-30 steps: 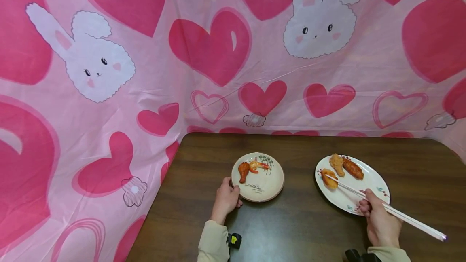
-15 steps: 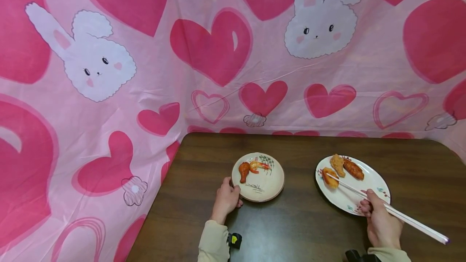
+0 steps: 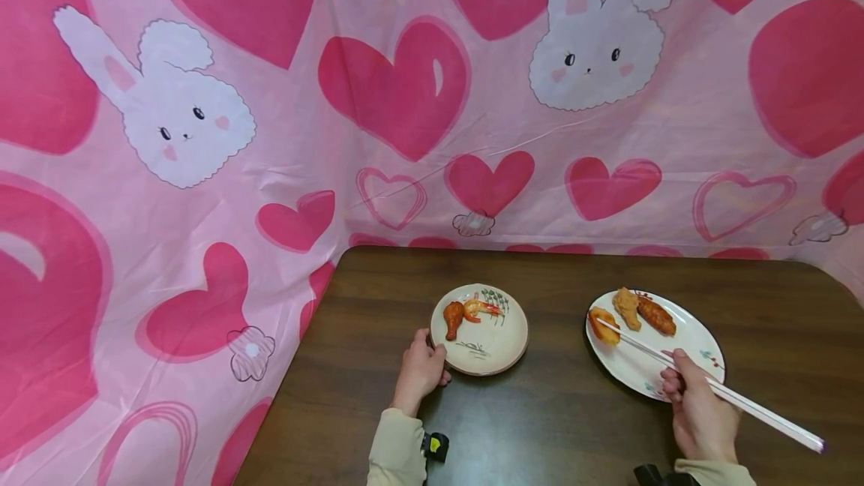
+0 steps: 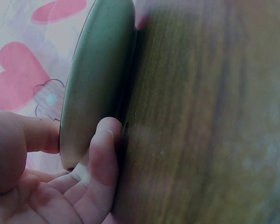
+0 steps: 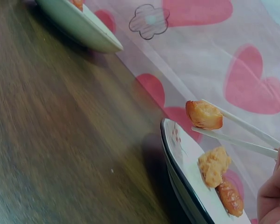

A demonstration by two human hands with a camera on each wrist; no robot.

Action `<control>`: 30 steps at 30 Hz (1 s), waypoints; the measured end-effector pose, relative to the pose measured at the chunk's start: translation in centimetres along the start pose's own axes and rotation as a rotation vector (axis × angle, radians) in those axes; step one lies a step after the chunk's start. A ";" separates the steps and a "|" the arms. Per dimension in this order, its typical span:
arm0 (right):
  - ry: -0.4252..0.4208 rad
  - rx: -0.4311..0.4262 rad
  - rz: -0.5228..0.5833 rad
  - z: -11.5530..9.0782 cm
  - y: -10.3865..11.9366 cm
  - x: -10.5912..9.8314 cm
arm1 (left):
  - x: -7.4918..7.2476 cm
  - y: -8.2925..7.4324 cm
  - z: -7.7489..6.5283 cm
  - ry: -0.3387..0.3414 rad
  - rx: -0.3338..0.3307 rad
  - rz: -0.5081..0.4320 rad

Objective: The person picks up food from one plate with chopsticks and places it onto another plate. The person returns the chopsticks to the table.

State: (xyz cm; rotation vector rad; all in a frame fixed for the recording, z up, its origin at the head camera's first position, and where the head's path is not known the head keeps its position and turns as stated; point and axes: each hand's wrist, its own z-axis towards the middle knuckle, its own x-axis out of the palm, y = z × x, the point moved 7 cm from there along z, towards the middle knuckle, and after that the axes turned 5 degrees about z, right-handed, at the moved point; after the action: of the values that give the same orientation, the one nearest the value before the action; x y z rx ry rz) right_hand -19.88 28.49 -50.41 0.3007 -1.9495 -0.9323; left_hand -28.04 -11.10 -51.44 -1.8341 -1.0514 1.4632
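Note:
My left hand (image 3: pixel 420 375) grips the left rim of a small cream plate (image 3: pixel 502 351), thumb at the edge and fingers against its underside (image 4: pixel 95 79). A glazed drumstick (image 3: pixel 453 319) and a shrimp (image 3: pixel 483 309) lie on that plate. On the right, my right hand (image 3: pixel 703 407) holds a pair of white chopsticks (image 3: pixel 763 412). Their tips pinch a golden-brown fried chunk (image 5: pixel 203 115), which the right wrist view shows raised above the rim of the white oval plate (image 3: pixel 641 372). A battered fried piece (image 3: pixel 627 307) and a glazed brown piece (image 3: pixel 656 317) lie on the oval plate.
Both plates stand on a dark wooden table (image 3: pixel 540 411), with a stretch of tabletop between them. A pink cloth (image 3: pixel 405 201) printed with hearts and rabbits hangs behind and to the left of the table.
The chopsticks and the golden-brown chunk have shifted slightly up and left in the head view, the chunk rising from the oval plate. My left hand and the small plate stay put.

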 end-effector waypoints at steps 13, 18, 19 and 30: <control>0.123 -0.006 0.026 -1.1 -0.7 2.6 | -0.1 -0.1 0.0 -0.004 0.014 -0.009; 0.122 -0.004 0.006 -1.6 -1.4 3.5 | -0.1 -0.1 -0.1 -0.002 0.011 -0.011; 0.126 -0.006 0.000 -1.8 -1.5 3.7 | -0.1 -0.1 -0.1 -0.001 0.010 -0.011; 0.159 0.013 -0.081 -3.2 -3.2 5.8 | -0.2 0.0 -0.1 0.000 0.013 -0.003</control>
State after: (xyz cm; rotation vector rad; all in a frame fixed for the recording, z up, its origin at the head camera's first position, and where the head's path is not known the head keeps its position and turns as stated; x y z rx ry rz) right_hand -20.94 21.61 -48.06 0.4508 -1.8089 -0.9192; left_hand -28.01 -11.21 -51.30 -1.8224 -1.0416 1.4651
